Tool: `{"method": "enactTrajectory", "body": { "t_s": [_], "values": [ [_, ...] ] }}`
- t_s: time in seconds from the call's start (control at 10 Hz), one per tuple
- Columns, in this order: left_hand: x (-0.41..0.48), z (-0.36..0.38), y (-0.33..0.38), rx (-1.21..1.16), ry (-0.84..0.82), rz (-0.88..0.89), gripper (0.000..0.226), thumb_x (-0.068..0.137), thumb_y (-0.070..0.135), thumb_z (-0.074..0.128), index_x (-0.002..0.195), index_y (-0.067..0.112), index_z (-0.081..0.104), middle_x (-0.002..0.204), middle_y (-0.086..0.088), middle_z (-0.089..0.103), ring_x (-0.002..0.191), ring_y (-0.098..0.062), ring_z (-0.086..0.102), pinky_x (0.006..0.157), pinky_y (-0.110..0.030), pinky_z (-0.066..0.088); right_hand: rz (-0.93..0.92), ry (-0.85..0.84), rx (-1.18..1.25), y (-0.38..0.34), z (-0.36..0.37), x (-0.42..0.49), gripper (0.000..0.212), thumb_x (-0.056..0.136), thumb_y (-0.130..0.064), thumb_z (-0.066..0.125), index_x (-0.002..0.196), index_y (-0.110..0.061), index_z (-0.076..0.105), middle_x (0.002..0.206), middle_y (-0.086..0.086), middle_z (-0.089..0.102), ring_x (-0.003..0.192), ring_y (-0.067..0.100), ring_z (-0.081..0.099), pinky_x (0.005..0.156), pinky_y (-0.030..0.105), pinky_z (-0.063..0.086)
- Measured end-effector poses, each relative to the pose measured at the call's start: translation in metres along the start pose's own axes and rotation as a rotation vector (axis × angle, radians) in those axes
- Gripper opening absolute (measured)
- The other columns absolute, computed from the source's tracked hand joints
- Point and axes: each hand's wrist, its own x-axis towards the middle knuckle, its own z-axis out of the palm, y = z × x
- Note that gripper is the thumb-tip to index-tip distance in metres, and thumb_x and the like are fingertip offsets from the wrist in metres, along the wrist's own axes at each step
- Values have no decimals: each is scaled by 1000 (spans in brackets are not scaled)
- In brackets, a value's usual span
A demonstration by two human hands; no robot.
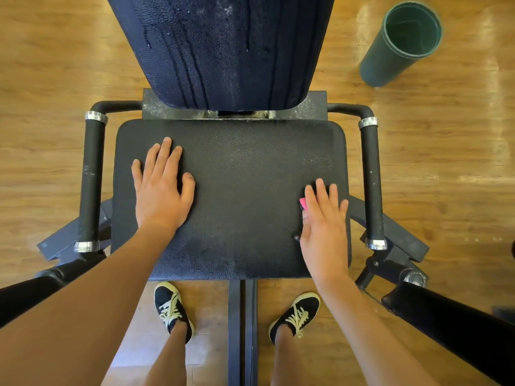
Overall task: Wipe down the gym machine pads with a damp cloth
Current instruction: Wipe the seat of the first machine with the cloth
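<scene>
The black seat pad [239,168] of the gym machine lies right below me. Above it rises the dark back pad [223,45], streaked with wet drip lines. My left hand [161,185] lies flat with straight fingers on the seat's left half. Near the seat's right edge, my right hand [324,221] presses down with straight fingers on a pink cloth [303,203]. Only a small pink corner of the cloth shows beside my index finger.
Black padded handles [90,185] [372,182] run along both sides of the seat. A dark green cylindrical bin [401,43] lies tilted on the wooden floor at the upper right. My feet in black shoes [172,310] stand either side of the frame bar [242,330].
</scene>
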Motion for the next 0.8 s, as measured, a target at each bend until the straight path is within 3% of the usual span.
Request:
{"method": "enactTrajectory", "body": {
  "t_s": [0.5,0.6,0.8],
  "values": [
    [0,1,-2,-11,8,4,54,103,40,36,152,18,41,167,-1,28,155,-20,17,126,-54,6,-2,36,31,0,1,18,70,91,3,67,155,-8,40,166,13,29,156,37,16,123,49,1],
    [-1,3,-4,-7,17,8,53,103,40,36,151,18,42,167,-1,29,155,-20,17,126,-54,7,-3,5,23,1,0,-6,82,83,1,76,155,-8,39,166,14,30,156,37,18,123,51,4],
    [-2,4,0,-3,13,2,53,103,39,36,151,18,43,167,-1,29,155,-21,18,126,-53,7,21,9,35,8,6,-56,83,76,8,79,151,-6,46,161,16,38,152,39,25,120,57,15]
  ]
}}
